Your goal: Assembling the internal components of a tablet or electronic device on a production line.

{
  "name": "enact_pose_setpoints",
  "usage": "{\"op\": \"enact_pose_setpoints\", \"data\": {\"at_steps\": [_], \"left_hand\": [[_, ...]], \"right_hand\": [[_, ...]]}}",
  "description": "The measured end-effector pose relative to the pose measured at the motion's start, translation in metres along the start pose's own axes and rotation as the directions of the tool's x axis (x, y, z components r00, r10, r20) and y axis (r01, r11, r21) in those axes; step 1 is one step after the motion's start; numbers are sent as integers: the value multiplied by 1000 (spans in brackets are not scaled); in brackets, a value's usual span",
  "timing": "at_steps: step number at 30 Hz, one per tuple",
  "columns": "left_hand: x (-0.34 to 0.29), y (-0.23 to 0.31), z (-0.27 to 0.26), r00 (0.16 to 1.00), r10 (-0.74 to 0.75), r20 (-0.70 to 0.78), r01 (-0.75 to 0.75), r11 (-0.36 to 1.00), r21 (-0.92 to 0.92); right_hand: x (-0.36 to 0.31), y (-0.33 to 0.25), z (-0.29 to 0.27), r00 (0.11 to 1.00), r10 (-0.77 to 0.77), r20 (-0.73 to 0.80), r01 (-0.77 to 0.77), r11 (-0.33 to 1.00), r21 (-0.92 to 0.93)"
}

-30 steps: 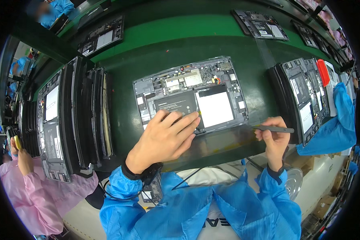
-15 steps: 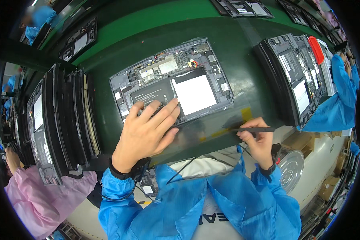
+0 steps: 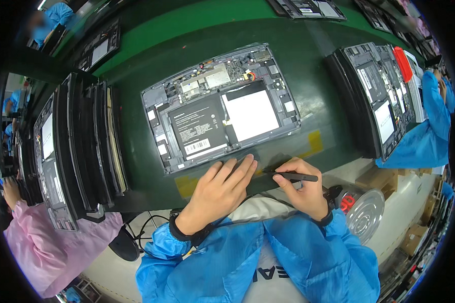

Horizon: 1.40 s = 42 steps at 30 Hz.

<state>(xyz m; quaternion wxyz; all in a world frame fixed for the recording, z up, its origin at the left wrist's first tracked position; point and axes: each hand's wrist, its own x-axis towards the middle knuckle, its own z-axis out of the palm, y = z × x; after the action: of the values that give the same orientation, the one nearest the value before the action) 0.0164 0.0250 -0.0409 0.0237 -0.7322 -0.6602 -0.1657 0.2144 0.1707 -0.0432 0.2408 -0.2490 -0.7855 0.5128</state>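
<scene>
An opened tablet-like computer chassis (image 3: 179, 166) lies on the dark green bench, its circuit board, black battery and a white rectangular panel exposed. My left hand (image 3: 220, 189) rests at the bench's near edge, just below the chassis, fingers stretched out and nothing seen in them. To its right, my right hand (image 3: 303, 184) pinches a slim black pointed tool (image 3: 303, 177), tip toward the left hand. The tool's exact kind is unclear. Both hands are apart from the chassis.
Stacks of similar chassis stand left (image 3: 76, 146) and right (image 3: 371, 101), the right one beside a red piece (image 3: 402, 64). Yellow tape (image 3: 314, 143) marks the near edge. A person in pink (image 3: 60, 247) sits at the left; a blue sleeve (image 3: 424, 131) shows at the right.
My left hand has come off the battery, moving right and toward me to the bench edge. My right hand has moved left with the black tool, closer to the left hand.
</scene>
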Motion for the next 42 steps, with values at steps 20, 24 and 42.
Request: {"op": "enact_pose_setpoints", "data": {"at_steps": [20,24,42], "left_hand": [[39,-21,-70,986,-106,-129,77,975,-209],[104,-70,-67,971,-173,-167,149,977,-151],[115,-105,-44,998,-22,-57,10,978,-207]], "right_hand": [[110,-36,-63,911,-269,-313,363,882,300],[199,-37,-59,933,-287,-218,354,844,403],[245,28,-24,973,-99,-207,186,868,461]]}}
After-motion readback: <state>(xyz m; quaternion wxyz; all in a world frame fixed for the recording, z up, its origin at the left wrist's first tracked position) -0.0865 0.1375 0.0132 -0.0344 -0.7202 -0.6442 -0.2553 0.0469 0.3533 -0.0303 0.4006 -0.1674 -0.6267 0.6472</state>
